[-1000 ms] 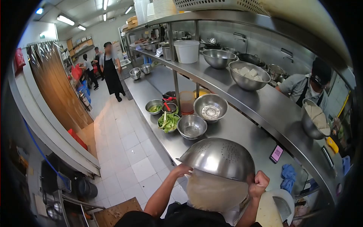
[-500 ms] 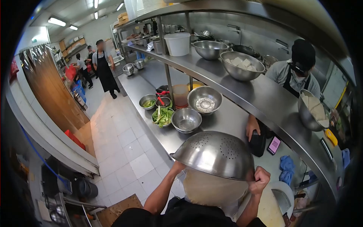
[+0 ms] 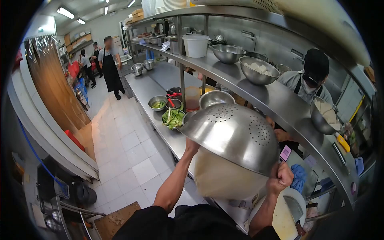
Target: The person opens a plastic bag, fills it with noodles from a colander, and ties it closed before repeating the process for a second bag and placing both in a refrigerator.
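A large steel colander (image 3: 236,136) is held up in front of me, tilted with its perforated underside facing up. My left hand (image 3: 192,146) grips its left rim, fingers partly hidden behind it. At the right rim my right hand (image 3: 282,176) is closed on the edge. Below the colander hangs a pale, cream-coloured sheet or mass (image 3: 228,176); its exact nature cannot be made out. Past the colander, a steel bowl (image 3: 217,98) and a bowl of leafy greens (image 3: 173,119) stand on the steel counter (image 3: 154,86).
A steel shelf (image 3: 288,106) crosses at the right, holding bowls with white blocks (image 3: 260,70). Behind it a co-worker (image 3: 310,76) bends down. A phone (image 3: 285,153) and blue cloth (image 3: 298,177) lie at right. Another person (image 3: 110,68) stands in the tiled aisle (image 3: 124,132).
Both hands have raised the colander and moved it slightly forward, so it covers more of the bowls. More of the pale mass shows below. The co-worker's hand by the phone has shifted.
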The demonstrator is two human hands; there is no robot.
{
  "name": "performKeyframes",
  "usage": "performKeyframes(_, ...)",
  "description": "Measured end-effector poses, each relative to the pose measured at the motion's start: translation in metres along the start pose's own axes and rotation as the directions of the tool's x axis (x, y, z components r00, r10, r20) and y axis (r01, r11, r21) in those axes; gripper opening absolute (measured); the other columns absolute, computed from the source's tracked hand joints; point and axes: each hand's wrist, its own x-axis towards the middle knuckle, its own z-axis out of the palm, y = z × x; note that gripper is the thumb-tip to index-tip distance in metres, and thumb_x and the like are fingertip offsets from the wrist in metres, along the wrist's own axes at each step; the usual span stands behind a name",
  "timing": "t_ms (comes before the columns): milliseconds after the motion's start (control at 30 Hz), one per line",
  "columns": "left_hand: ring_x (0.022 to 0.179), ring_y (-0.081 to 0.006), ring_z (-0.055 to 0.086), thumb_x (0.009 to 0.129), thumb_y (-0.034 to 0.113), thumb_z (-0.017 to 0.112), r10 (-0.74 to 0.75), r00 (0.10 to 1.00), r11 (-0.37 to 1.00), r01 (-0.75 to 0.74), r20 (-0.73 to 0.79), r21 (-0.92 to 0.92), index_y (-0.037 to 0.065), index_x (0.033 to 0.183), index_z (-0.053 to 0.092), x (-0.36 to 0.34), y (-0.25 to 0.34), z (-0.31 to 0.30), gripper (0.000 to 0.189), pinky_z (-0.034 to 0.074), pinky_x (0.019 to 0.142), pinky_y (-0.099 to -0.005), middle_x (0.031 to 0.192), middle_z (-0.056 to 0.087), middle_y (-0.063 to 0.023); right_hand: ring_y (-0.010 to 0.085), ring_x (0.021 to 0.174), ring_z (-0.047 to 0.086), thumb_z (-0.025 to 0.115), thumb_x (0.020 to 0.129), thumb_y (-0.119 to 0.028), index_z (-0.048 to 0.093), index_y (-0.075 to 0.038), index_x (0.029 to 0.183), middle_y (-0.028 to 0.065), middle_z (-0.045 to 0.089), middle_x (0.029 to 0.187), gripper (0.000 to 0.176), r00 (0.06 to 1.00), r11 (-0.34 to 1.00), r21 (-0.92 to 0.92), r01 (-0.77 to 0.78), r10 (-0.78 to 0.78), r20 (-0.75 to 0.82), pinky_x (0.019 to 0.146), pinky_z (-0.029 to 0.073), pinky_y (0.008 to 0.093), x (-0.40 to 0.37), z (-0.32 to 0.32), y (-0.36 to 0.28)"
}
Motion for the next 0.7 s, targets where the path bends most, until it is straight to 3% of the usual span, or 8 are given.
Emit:
performKeyframes(67, 0.076, -0.0231, 0.059, 0.075, -0.003, 0.053, -0.091, 0.993, 0.995, 0.094, 0.079, -0.043, -0.006, 0.093, 0.059, 0.012, 0.006, -0.008, 0.019, 0.046, 0.071, -0.0332, 0.081, 0.064, -0.0155, 0.0110, 0.050, 0.024, 0.054, 0.066, 0.023, 0.022, -0.007, 0.057, 0.0000, 0.028, 0.054, 0.044, 0.996, 0.997, -0.013, 0.072, -0.072, -0.042, 0.046, 0.017, 0.0257, 0.008, 0.004, -0.005)
performKeyframes(133, 0.075, -0.0235, 0.059, 0.075, -0.002, 0.053, -0.181, 0.970, 0.976, 0.198, 0.165, -0.090, -0.006, 0.092, 0.059, 0.010, 0.012, -0.024, 0.018, 0.046, 0.071, -0.0334, 0.080, 0.064, -0.0159, 0.0128, 0.046, 0.024, 0.060, 0.054, 0.004, 0.022, -0.008, 0.054, 0.0006, 0.026, 0.051, 0.040, 0.979, 0.983, 0.010, 0.185, -0.183, -0.086, 0.044, 0.014, 0.0277, 0.015, 0.005, -0.005)
performKeyframes(267, 0.073, -0.0243, 0.060, 0.076, -0.002, 0.052, -0.197, 0.966, 0.968, 0.219, 0.166, -0.124, -0.006, 0.092, 0.058, -0.006, 0.022, -0.038, 0.017, 0.046, 0.070, -0.0338, 0.077, 0.063, -0.0167, 0.0127, 0.045, 0.025, 0.060, 0.061, 0.002, 0.022, -0.007, 0.054, 0.0002, 0.027, 0.051, 0.040, 0.982, 0.982, 0.089, 0.164, -0.155, -0.106, 0.044, 0.015, 0.0270, 0.002, 0.000, 0.003)
performKeyframes(400, 0.071, -0.0259, 0.060, 0.077, -0.002, 0.050, 0.155, 0.986, 0.972, -0.139, -0.070, 0.188, -0.005, 0.092, 0.057, -0.002, 0.058, -0.024, 0.017, 0.046, 0.069, -0.0349, 0.077, 0.063, -0.0185, 0.0111, 0.047, 0.025, 0.044, 0.074, 0.005, 0.021, -0.007, 0.056, 0.0017, 0.026, 0.052, 0.032, 0.989, 0.993, -0.112, 0.028, -0.044, -0.141, 0.044, 0.015, 0.0259, -0.022, 0.008, 0.024)
performKeyframes(467, 0.063, -0.0283, 0.057, 0.079, -0.001, 0.046, 0.456, 0.884, 0.849, -0.398, -0.103, 0.347, -0.003, 0.088, 0.056, 0.019, 0.099, -0.014, 0.014, 0.044, 0.063, -0.0373, 0.072, 0.060, -0.0179, 0.0117, 0.049, 0.023, 0.044, 0.071, 0.002, 0.022, -0.006, 0.056, 0.0025, 0.026, 0.053, 0.028, 0.982, 0.985, -0.160, -0.063, 0.033, -0.186, 0.045, 0.017, 0.0274, -0.011, 0.005, 0.023)
performKeyframes(500, 0.058, -0.0280, 0.052, 0.079, -0.001, 0.046, 0.336, 0.937, 0.868, -0.270, -0.092, 0.417, -0.003, 0.084, 0.054, 0.023, 0.073, -0.016, 0.010, 0.042, 0.058, -0.0382, 0.066, 0.056, -0.0151, 0.0098, 0.054, 0.036, 0.058, 0.073, -0.007, 0.049, -0.003, 0.062, -0.0006, 0.039, 0.056, 0.015, 0.985, 0.937, -0.310, -0.159, 0.132, -0.106, 0.049, 0.031, 0.0268, -0.020, -0.011, 0.035)
performKeyframes(567, 0.053, -0.0146, 0.044, 0.077, -0.004, 0.045, -0.082, 0.996, 0.992, 0.079, 0.023, 0.098, 0.001, 0.076, 0.048, 0.040, 0.061, -0.019, 0.007, 0.036, 0.049, -0.0306, 0.060, 0.046, -0.0036, 0.0075, 0.057, 0.040, 0.061, 0.066, 0.000, 0.053, -0.002, 0.069, -0.0024, 0.045, 0.061, 0.008, 0.980, 0.955, -0.236, -0.180, 0.154, -0.123, 0.053, 0.035, 0.0228, -0.012, 0.000, 0.026)
performKeyframes(700, 0.055, -0.0069, 0.042, 0.076, -0.008, 0.042, -0.324, 0.941, 0.912, 0.338, 0.101, -0.230, 0.006, 0.078, 0.053, 0.036, 0.070, -0.025, 0.017, 0.033, 0.048, -0.0224, 0.066, 0.046, 0.0020, 0.0053, 0.060, 0.043, 0.058, 0.066, 0.007, 0.059, 0.001, 0.076, -0.0033, 0.049, 0.065, 0.012, 0.950, 0.954, -0.143, -0.263, 0.230, -0.210, 0.058, 0.037, 0.0189, -0.008, 0.014, 0.021)
